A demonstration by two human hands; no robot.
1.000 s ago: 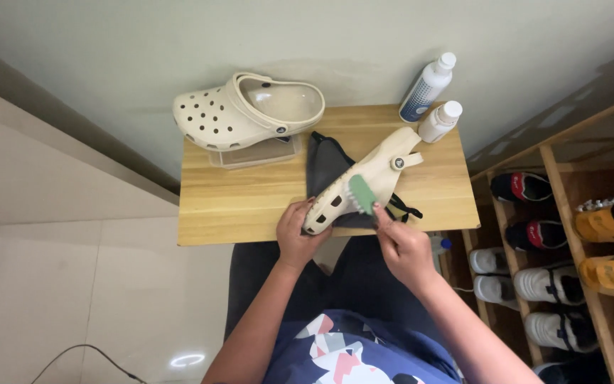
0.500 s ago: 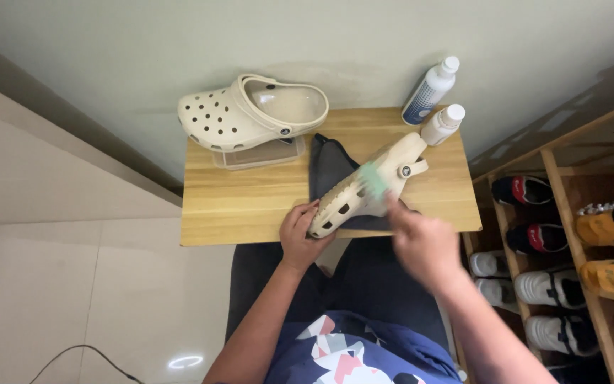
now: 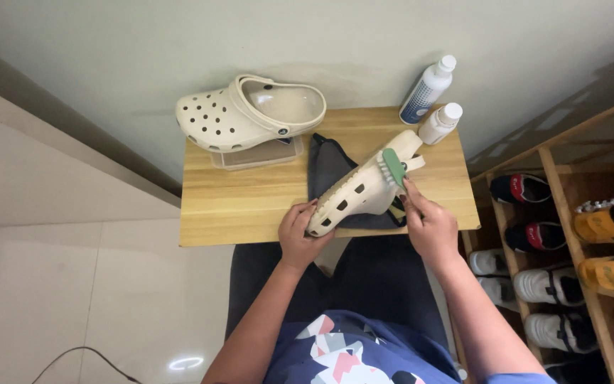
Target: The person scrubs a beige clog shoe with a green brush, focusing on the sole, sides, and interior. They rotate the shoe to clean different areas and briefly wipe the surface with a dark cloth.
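Head view: our left hand (image 3: 300, 235) grips the light, flexible cream clog (image 3: 364, 186) by its toe; our right hand (image 3: 428, 226) clasps a green brush (image 3: 394, 166) against it.

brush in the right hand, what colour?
Green brush with pale bristles, held by the right hand against the cream clog; head view.

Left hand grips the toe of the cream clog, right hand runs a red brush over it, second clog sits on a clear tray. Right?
Not quite. The head view shows the brush in the right hand is green, not red. The rest stands: left hand grips the cream clog by its toe; second clog sits on the clear tray.
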